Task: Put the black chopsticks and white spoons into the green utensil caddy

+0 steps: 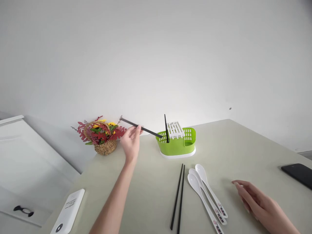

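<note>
Nearest to the camera, the right hand (262,204) lies on the table (243,146) with its fingers loosely spread, holding nothing, just beside three white spoons (207,191) and a pair of black chopsticks (178,198) that lie side by side. Farther away, the left hand (131,143) is lifted above the table and pinches one black chopstick (142,129) between the thumb and the fingertips, around its middle part. This chopstick is nearly horizontal, and its tip touches or almost touches the left rim of the green cutlery holder (179,144); I cannot tell which. One more chopstick (166,128) already stands upright in the left compartment of the holder, beside the white insert (175,129). I judge that the angle is the main risk: because the stick comes in so flat, its tip can catch on the rim or on the slotted wall, and a push can slide or tip the light holder. The grip is only a light pinch, so the stick can also turn between the fingers and fall on the table. Its back end points toward the flower basket (103,136), which stands close behind the hand, so a backward movement can hit the flowers. A white device (69,211) and a dark phone (298,174) lie well apart from all this.
</note>
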{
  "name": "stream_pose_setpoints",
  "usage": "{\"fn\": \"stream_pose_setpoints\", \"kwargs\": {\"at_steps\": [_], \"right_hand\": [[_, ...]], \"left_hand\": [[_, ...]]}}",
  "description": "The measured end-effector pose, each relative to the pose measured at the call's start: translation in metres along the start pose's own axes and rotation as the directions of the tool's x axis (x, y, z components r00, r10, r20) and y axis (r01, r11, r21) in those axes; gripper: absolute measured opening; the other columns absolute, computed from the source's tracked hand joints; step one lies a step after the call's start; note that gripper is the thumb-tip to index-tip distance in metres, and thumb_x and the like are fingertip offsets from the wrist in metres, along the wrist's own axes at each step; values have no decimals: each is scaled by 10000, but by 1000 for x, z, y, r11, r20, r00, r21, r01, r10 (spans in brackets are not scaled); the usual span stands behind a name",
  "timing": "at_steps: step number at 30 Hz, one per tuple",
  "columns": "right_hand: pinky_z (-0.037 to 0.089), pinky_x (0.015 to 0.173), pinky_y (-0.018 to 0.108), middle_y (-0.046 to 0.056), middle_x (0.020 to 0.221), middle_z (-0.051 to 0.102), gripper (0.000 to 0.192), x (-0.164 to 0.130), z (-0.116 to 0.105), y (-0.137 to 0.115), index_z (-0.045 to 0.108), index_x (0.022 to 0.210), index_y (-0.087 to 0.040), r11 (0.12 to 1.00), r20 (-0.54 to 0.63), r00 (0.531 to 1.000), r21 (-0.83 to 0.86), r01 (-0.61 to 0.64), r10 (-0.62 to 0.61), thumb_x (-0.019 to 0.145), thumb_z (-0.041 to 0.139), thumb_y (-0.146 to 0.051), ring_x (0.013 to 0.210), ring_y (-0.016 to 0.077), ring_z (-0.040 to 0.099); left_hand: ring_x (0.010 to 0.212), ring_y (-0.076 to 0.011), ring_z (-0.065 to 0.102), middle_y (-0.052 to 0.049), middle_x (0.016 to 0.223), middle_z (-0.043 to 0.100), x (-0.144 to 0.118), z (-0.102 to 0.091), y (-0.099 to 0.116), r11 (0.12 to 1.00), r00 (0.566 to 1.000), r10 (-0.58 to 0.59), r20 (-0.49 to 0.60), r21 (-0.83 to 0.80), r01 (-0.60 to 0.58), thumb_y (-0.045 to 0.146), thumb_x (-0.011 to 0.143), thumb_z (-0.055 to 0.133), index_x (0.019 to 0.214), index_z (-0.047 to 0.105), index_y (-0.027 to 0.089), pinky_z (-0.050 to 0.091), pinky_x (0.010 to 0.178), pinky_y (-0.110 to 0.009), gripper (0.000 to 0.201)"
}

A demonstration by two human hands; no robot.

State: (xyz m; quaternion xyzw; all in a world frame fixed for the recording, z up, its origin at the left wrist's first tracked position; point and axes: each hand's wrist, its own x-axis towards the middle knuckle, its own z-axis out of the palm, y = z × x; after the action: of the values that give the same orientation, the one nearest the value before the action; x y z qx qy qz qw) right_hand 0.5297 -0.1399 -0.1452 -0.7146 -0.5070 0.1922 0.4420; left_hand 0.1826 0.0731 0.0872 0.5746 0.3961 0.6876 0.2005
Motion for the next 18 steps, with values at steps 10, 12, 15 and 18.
{"fn": "stream_pose_setpoints", "kwargs": {"at_steps": [10,12,15,18], "right_hand": [[486,606,235,-32,681,590,503,3,0,-6,615,1129,-319,993,219,969,-25,-113,115,933,401,-730,613,174,570],[483,603,234,-30,687,592,487,4,1,-3,610,1124,-320,994,224,968,-23,-110,112,935,409,-721,609,173,567],[482,611,231,-32,690,585,479,6,3,0,593,1129,-323,993,233,965,-18,-119,120,934,413,-722,615,173,567],[477,610,230,-35,680,566,491,6,4,0,584,1127,-326,989,226,963,-17,-144,144,932,396,-735,615,172,559]], "left_hand": [[847,-248,775,-56,873,811,28,75,-84,885,895,8,445,413,-213,512,868,711,821,732,221,596,758,-326,296],[826,-249,772,-50,868,813,30,81,-90,867,880,-12,474,444,-227,526,873,701,831,743,229,582,740,-328,303],[825,-241,766,-48,882,813,33,87,-99,845,873,-32,487,480,-236,531,895,676,868,757,230,567,741,-325,312],[806,-229,748,-45,890,809,36,93,-105,830,869,-31,494,497,-253,526,910,660,886,772,235,552,738,-325,313]]}}
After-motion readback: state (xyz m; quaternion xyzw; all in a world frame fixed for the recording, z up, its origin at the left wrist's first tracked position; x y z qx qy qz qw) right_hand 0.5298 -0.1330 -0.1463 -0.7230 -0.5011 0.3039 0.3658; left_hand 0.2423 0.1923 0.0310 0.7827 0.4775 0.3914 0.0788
